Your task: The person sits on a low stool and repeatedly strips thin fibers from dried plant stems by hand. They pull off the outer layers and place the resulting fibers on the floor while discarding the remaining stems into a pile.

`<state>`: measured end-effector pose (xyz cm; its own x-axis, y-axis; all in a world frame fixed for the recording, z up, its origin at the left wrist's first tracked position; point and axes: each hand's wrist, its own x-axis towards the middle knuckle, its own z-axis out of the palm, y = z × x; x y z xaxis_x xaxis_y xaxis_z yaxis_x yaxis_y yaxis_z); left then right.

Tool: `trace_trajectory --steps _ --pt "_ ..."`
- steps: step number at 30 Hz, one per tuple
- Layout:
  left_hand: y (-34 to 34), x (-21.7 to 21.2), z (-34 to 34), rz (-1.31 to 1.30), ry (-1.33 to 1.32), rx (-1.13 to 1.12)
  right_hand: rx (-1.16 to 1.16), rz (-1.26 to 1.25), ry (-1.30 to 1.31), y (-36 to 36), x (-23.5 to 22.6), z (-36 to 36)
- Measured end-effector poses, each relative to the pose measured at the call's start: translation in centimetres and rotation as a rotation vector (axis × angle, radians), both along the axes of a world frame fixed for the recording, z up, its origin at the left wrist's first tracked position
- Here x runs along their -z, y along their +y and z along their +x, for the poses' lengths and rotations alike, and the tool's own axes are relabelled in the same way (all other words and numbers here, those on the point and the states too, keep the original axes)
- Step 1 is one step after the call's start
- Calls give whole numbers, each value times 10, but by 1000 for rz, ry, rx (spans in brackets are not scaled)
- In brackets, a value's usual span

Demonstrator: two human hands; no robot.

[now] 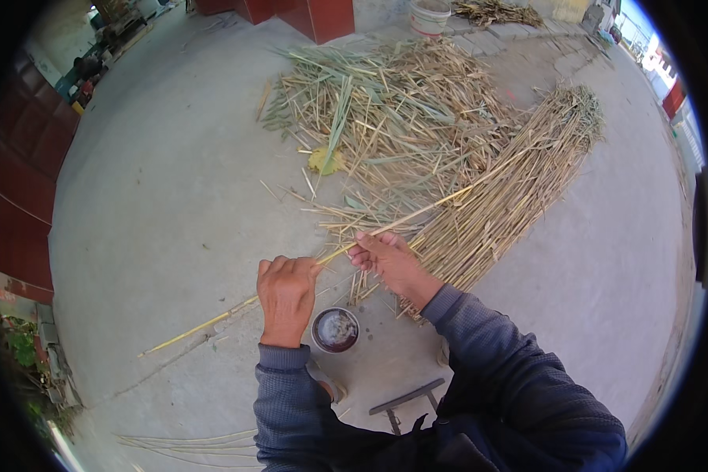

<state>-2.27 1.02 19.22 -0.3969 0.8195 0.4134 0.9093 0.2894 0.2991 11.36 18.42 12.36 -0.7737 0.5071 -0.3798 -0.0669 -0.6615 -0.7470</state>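
A long yellow reed stalk (425, 210) slants across the view from lower left to upper right. My left hand (286, 293) is closed round its lower part, knuckles up, and the thinner end sticks out beyond it to the left. Farther up the stalk, my right hand (389, 261) pinches it between thumb and fingers. Under and beyond my right hand lies a big bundle of dry reed stalks (511, 200). A small round bowl (336, 330) with greyish-white contents stands on the floor below my hands.
A heap of loose straw and leaves (401, 110) spreads ahead, with a yellow leaf (325, 160) at its edge. Several thin stalks (189, 446) lie at the lower left. A low stool-like frame (407, 397) is near my body. A white bucket (429, 17) stands at the back.
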Motion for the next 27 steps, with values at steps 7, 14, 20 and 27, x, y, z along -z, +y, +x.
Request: trace_trajectory --steps 7,14,20,27 --pt "-54 -22 -48 -43 -2 -188 177 2 -174 57 13 21" --pt "-8 11 -5 -65 -108 -18 -11 -158 -36 -1 18 -2" --pt "-7 15 -2 64 -349 -148 -49 -138 -4 -2 12 -3" --pt "-18 2 -18 -10 -249 -121 19 -155 -31 7 13 2"
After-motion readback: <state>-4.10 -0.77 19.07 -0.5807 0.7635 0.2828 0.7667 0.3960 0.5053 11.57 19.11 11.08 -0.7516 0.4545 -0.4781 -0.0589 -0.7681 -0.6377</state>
